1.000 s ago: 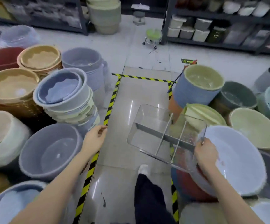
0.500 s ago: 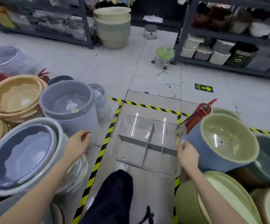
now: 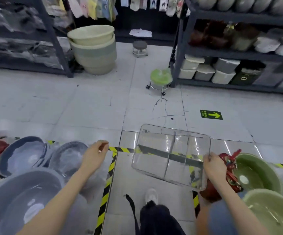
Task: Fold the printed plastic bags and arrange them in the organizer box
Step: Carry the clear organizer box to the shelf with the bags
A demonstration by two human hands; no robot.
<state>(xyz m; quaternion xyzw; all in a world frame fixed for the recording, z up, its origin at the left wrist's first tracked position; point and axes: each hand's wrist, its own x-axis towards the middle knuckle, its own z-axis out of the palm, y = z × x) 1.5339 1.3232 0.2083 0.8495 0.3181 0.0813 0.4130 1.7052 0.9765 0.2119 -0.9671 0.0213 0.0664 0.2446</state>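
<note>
The right hand (image 3: 213,168) grips the right rim of the clear box (image 3: 154,160), fingers curled over its edge, and holds it slightly tilted above the floor (image 3: 86,102), over a strip of yellow-black tape (image 3: 105,195). Dividers split the box into compartments. The left hand (image 3: 95,155) holds nothing, its fingers loosely curled, near grey basins (image 3: 24,155). 2 green basins (image 3: 255,170) sit just right of the right hand. A green stool (image 3: 161,77) stands well beyond, beside a shelf (image 3: 179,53).
</note>
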